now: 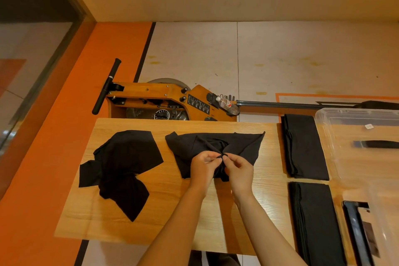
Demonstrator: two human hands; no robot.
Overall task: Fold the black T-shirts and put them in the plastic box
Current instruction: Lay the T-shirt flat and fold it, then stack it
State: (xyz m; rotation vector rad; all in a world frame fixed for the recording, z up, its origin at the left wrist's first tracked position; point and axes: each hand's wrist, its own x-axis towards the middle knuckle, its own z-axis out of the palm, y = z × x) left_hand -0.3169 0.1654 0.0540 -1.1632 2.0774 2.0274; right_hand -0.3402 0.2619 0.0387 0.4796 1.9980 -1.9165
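A crumpled black T-shirt (194,147) lies in the middle of the wooden table (164,211). My left hand (204,165) and my right hand (238,168) meet over its near part, each pinching a bunched fold of its fabric. A second unfolded black T-shirt (123,168) lies spread out to the left. Two folded black T-shirts lie at the right, one farther (304,147) and one nearer (315,222). The clear plastic box (336,136) stands at the far right edge.
A wooden rowing machine (164,99) with a black handle and a water bottle (227,104) stands on the floor behind the table. A dark strap-like item (377,143) and a black flat object (358,233) show at the box. Orange floor lies left.
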